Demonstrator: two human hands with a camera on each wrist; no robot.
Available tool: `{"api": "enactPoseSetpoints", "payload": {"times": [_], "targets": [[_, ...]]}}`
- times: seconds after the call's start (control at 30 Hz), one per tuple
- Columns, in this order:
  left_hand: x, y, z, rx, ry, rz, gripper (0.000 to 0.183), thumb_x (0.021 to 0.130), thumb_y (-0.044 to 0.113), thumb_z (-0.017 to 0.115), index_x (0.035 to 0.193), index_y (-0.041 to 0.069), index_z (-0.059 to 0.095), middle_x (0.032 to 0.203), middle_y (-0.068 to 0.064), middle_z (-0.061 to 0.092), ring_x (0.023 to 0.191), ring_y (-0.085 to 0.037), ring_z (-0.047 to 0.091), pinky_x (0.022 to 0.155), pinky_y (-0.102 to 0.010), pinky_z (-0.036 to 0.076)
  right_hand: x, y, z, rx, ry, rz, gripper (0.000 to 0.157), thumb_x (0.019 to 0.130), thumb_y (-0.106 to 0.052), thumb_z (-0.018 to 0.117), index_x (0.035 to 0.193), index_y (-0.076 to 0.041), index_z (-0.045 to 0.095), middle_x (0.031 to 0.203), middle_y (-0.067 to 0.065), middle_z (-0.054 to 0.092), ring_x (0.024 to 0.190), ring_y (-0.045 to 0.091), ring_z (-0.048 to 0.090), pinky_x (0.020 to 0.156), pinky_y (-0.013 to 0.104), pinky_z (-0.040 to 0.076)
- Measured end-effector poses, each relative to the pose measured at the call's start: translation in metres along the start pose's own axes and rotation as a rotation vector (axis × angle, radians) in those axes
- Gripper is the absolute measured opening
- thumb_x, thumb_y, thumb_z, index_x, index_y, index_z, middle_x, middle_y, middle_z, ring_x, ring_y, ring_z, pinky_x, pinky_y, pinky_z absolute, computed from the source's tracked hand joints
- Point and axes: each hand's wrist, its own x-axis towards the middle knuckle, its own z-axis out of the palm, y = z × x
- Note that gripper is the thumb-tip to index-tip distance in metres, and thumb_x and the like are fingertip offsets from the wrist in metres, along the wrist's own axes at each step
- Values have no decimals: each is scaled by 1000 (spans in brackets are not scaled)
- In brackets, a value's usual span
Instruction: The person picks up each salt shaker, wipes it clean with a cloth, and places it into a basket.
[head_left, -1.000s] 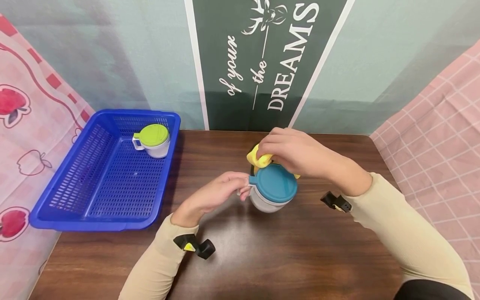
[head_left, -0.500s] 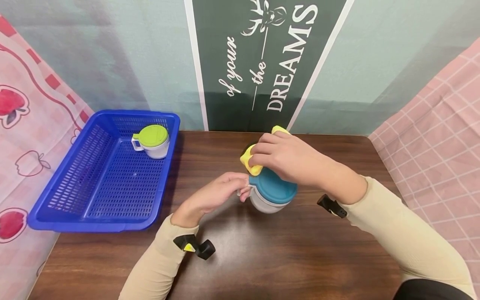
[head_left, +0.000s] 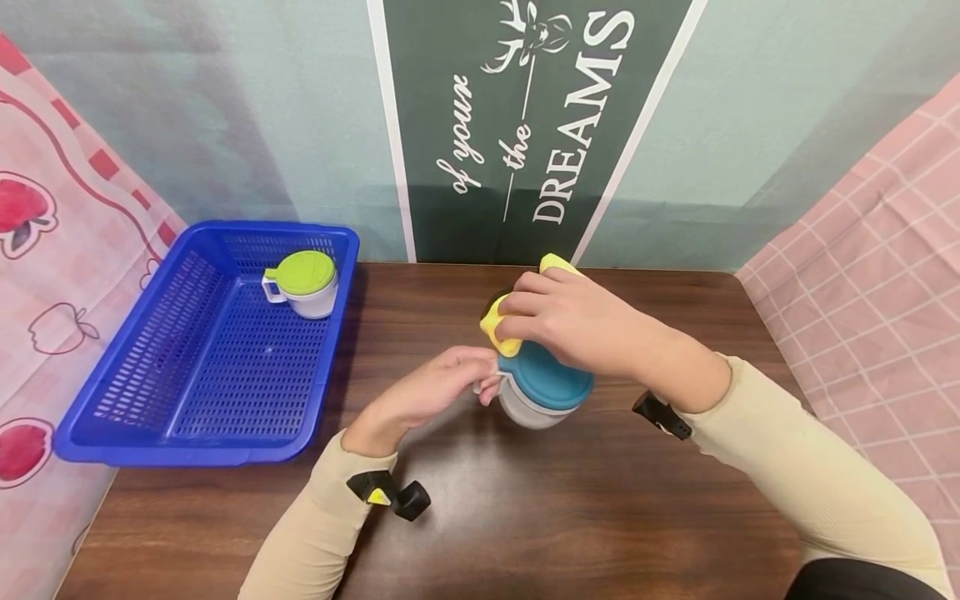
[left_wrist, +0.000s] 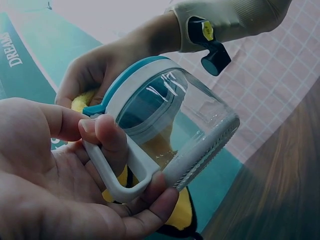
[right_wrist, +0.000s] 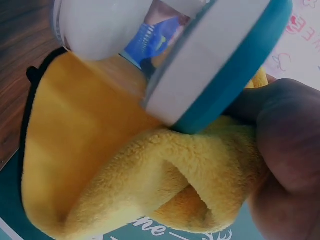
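A clear jar [left_wrist: 200, 112] with a white base, white handle [left_wrist: 107, 172] and teal lid [head_left: 551, 379] is held by my left hand [head_left: 442, 387], whose fingers curl round the handle. Over the far side of the lid, my right hand [head_left: 573, 321] grips a yellow cloth [head_left: 498, 325]. Seen from the right wrist, the fluffy yellow cloth [right_wrist: 150, 175] bunches against the lid's edge, and its dark-trimmed flap hangs along the jar's side. Part of the lid is hidden under the right hand in the head view.
A blue plastic basket [head_left: 191, 450] stands on the left of the wooden table [head_left: 465, 525]. Inside it, at the back right, sits a similar jar with a lime-green lid [head_left: 306, 273]. Patterned cloth backdrops [head_left: 300, 125] enclose the table at the back and both sides.
My right hand has shifted slightly left and nearer with the yellow cloth, covering more of the teal lid. The left hand stays on the handle, and the jar has barely moved.
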Motion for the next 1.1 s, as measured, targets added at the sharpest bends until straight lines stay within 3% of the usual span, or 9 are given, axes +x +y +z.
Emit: {"api": "enactPoseSetpoints", "payload": {"times": [0.3,0.63,0.9,1.1], "targets": [[0,2,1,-7,6,11,33,105,11,37,77,-4,46,73,-2,48,76,-19,47,77,-29,39,-3,3,-1,34,-77,87,31,81,1,80,104,-18,70,108,0,68,106,24,57,86,40,47],[-2,3,1,-20,12,9,32,104,10,36,77,-6,44,74,-3,49,76,-20,47,78,-31,40,-12,12,-4,99,-100,156,35,81,8,75,106,-16,68,107,-1,66,103,23,57,86,40,52],[-3,2,-3,-19,41,13,29,102,8,37,77,-5,44,73,-4,49,76,-20,47,78,-31,41,-22,18,-8,89,-64,189,37,78,8,78,106,-14,69,106,1,67,101,23,59,86,41,53],[-4,2,-6,-19,46,20,30,102,8,38,77,-6,45,74,-4,49,77,-21,48,78,-32,41,-28,20,-10,107,-33,198,35,81,12,71,105,-13,69,106,2,68,100,23,59,86,41,52]]}}
